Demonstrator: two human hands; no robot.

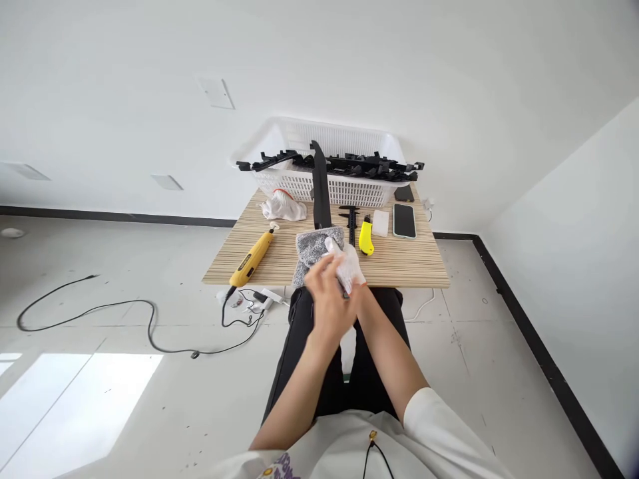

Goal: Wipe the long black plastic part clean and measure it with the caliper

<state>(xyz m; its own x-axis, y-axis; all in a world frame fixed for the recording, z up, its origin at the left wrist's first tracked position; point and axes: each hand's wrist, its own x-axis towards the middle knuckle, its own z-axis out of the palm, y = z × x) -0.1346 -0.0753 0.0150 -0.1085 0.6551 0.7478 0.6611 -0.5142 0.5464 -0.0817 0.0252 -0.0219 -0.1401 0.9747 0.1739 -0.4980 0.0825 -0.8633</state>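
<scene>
My right hand [352,267] wears a white knitted glove with an orange cuff edge. Its fingers look spread, with grey showing between them, over a folded grey cloth [312,246] at the table's front edge. My bare left hand [327,296] lies across the gloved one, fingers apart and slightly blurred, the tips at the glove. Whether they pinch the knit is unclear. A long black plastic strip [322,193] leans from the basket down to the cloth, its lower end hidden. A second white glove [283,206] lies crumpled at the table's left.
A white basket [344,191] holds several black plastic parts [369,165]. On the striped table [399,266] lie a yellow rotary tool [252,259], black calipers [352,223], a yellow utility knife [366,238], a white pad [381,223] and a phone [404,221]. A black cord [150,319] trails across the floor.
</scene>
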